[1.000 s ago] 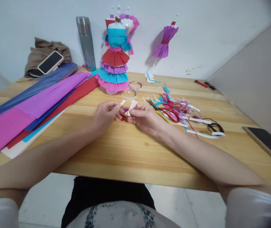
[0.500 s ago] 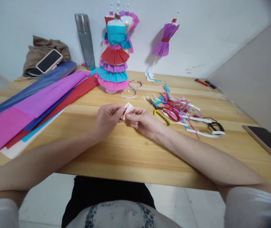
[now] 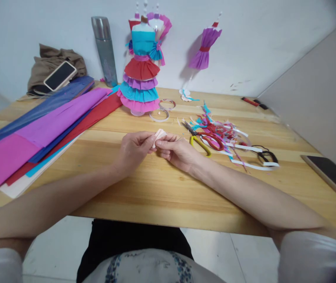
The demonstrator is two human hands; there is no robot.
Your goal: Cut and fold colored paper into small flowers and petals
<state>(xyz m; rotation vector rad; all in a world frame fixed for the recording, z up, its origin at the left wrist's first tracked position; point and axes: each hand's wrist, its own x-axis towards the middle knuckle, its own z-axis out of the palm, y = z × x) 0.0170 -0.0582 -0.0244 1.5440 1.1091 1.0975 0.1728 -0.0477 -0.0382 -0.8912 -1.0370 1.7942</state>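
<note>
Left hand [image 3: 132, 151] closed to a pinch, thumb against curled fingers, the person grips one side of a small pale pleated paper piece [image 3: 160, 134]; the right hand [image 3: 182, 153] is likewise nearly shut, its thumb laid over the near right part of the same piece. The paper is held up between the two sets of fingertips, above the counter [image 3: 156, 196], its upper folds showing and its lower part hidden by the fingers. How firmly either hand presses cannot be told.

The piece looks very light and soft, probably crepe-like, with a dry surface unlikely to slip. It should crease or tear easily, and hard pulling would likely flatten the pleats. The gathered part seems the best place to hold, pinched lightly with the fingertips, leaving the fanned edge free.

Beyond the hands stands a dress form in a tiered paper dress [image 3: 141, 72], with a ring of tape [image 3: 159, 121] near its base. To the right lie red-handled scissors [image 3: 223, 146], a yellow handle [image 3: 205, 148] and tangled paper scraps [image 3: 215, 127]; long folded coloured sheets [image 3: 53, 122] spread to the left.
</note>
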